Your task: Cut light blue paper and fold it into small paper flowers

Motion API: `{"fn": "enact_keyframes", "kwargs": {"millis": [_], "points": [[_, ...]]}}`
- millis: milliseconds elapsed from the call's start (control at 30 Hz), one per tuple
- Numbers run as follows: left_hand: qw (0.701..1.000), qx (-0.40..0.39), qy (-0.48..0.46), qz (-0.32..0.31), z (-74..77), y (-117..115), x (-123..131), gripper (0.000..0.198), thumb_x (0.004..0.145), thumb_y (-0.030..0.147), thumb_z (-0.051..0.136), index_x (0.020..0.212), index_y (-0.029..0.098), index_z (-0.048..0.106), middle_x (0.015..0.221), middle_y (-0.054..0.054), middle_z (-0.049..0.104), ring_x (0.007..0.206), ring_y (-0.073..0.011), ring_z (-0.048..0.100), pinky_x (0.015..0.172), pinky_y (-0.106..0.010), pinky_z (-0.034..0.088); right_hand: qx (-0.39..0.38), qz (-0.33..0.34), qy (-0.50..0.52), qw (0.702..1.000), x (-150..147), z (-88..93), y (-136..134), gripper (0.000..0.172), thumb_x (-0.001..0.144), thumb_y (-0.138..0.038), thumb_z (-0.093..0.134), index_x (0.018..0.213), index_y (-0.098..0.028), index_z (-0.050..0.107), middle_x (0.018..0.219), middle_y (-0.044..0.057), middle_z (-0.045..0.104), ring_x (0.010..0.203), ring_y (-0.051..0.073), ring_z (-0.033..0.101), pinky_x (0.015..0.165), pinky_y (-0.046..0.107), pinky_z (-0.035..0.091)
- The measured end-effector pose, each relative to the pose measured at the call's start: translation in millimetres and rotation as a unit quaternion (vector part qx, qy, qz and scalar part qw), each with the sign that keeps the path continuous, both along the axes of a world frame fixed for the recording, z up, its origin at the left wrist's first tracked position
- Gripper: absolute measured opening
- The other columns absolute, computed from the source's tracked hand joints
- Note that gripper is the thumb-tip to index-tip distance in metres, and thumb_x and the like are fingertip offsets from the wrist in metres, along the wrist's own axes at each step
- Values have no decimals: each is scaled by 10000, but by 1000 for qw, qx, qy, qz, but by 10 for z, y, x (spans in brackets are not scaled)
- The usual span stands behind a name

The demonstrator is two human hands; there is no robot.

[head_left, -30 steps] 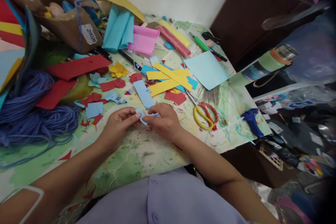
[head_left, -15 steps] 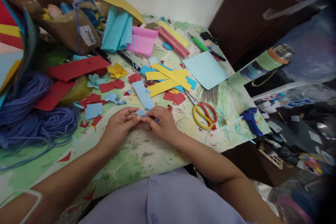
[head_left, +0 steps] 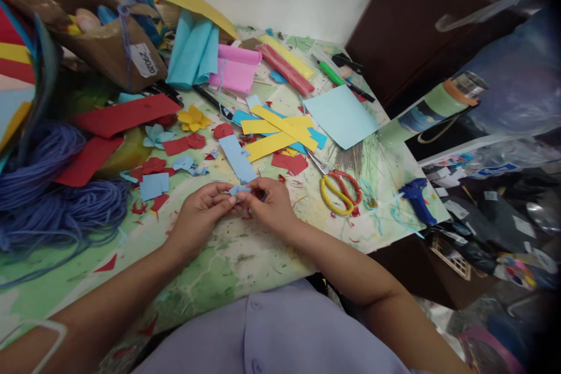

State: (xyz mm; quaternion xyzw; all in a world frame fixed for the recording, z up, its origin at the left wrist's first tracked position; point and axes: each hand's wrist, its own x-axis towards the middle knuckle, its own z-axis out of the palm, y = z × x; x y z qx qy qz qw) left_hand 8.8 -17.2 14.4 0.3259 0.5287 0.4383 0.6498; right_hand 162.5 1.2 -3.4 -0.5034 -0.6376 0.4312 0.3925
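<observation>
Between my two hands is a small piece of light blue paper [head_left: 239, 189], pinched at both ends; its exact shape is partly covered by the fingers. My left hand [head_left: 205, 210] is closed on its left side, thumb against fingertips. On its right side my right hand [head_left: 269, 201] pinches it with thumb and forefinger. Just beyond the fingers lies a light blue paper strip [head_left: 237, 158]. Left of my left hand are light blue paper squares [head_left: 155, 186] and a cut blue paper flower [head_left: 188, 165]. Scissors [head_left: 339, 190] with red and yellow handles lie to the right.
Yellow paper strips [head_left: 280, 131] cross over blue ones mid-table. A pale blue sheet [head_left: 342, 115] lies behind the scissors. A blue glue gun [head_left: 418, 200] rests near the right edge. Purple yarn [head_left: 65, 204] and red paper strips [head_left: 127, 115] fill the left, below a cardboard box [head_left: 109, 58].
The small blue paper has turned a little between my fingertips and shows more above them. Both hands stay in nearly the same place; the view has shifted slightly.
</observation>
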Motion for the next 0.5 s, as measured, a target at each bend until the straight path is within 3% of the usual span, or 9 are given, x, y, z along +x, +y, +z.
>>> {"fn": "enact_keyframes", "kwargs": {"millis": [500], "points": [[1000,11,11,-12,20,-10,6,242,644,228,746,853,208,625,662,6,708,626,-158,684,670,-279,556,-80,18,82,993,-8,33,28,221,740,-373,664,747,-168,582,586,-43,529,511,80,485,487,194,381]]}}
